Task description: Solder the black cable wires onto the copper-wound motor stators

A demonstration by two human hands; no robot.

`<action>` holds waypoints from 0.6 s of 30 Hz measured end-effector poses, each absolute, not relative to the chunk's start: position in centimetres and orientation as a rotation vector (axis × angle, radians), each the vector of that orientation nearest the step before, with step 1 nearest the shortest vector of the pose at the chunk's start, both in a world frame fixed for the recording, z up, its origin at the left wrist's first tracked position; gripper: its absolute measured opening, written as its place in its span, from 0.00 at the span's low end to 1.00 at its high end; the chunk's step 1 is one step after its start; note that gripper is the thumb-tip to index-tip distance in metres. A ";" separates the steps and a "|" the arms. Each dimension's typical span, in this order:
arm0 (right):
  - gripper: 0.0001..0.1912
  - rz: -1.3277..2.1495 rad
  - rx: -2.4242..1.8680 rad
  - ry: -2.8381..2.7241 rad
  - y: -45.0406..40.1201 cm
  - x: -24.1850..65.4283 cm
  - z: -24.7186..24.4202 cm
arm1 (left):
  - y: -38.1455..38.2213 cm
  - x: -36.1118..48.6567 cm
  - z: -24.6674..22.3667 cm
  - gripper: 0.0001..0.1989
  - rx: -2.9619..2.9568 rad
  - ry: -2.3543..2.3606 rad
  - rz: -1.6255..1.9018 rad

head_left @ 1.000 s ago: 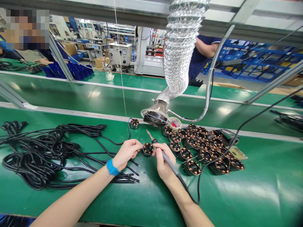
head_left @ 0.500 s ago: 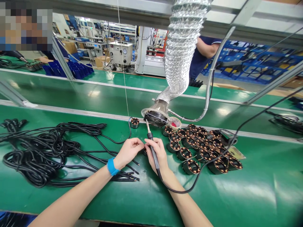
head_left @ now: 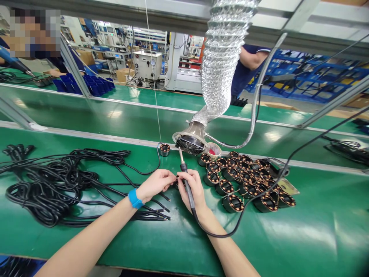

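Note:
My right hand [head_left: 193,189] is closed round a soldering iron [head_left: 188,188], its tip pointing up and away toward the fume extractor's fan [head_left: 190,144]. Thumb and fingers of that hand also meet at a small dark part [head_left: 177,184], mostly hidden between my hands; it looks like a motor stator. My left hand [head_left: 157,184], with a blue wristband [head_left: 135,199], is pinched at the same spot, and what its fingertips hold is too small to make out. Beyond it stands a single stator [head_left: 165,149] with copper windings, a black cable beside it.
Several stators [head_left: 232,203] stand grouped on the right of the green bench [head_left: 325,231]. Coiled black cables [head_left: 57,188] cover the left side. A foil duct [head_left: 220,61] hangs in the middle; a small round tub [head_left: 213,150] sits behind. Other people are beyond the bench.
My left hand has shifted very slightly, its fingers a little lower and closer to my right hand's fingertips. The soldering iron stays in my right hand, almost unmoved.

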State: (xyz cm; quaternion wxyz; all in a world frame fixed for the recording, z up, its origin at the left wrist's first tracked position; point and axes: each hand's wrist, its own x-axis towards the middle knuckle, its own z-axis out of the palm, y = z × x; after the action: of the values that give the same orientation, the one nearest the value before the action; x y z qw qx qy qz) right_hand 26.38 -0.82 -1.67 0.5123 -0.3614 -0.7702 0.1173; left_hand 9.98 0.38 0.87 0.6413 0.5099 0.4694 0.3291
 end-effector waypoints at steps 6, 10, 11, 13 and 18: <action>0.21 0.286 -0.864 -1.881 -0.9 26.3 -1.9 | 0.5 10.0 0.5 0.12 1.067 1.066 0.727; 0.19 0.285 -0.900 -1.798 -0.9 26.7 -1.7 | 0.6 9.8 0.5 0.09 1.074 1.113 0.704; 0.18 0.274 -0.921 -1.769 -0.9 26.8 -1.6 | 0.6 9.8 0.5 0.08 1.075 1.122 0.694; 0.16 0.245 -0.941 -1.719 -1.0 27.1 -1.3 | 0.7 9.7 0.7 0.08 1.079 1.135 0.670; 0.08 0.211 -0.974 -1.606 -1.8 28.2 -1.2 | 0.8 9.6 1.0 0.09 1.079 1.158 0.634</action>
State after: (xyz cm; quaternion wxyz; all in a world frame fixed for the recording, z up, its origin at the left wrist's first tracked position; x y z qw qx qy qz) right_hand 28.16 -1.78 -1.20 0.5855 -0.4178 -0.6887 0.0905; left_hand 9.63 0.83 1.01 0.6583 0.4764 0.5113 0.2799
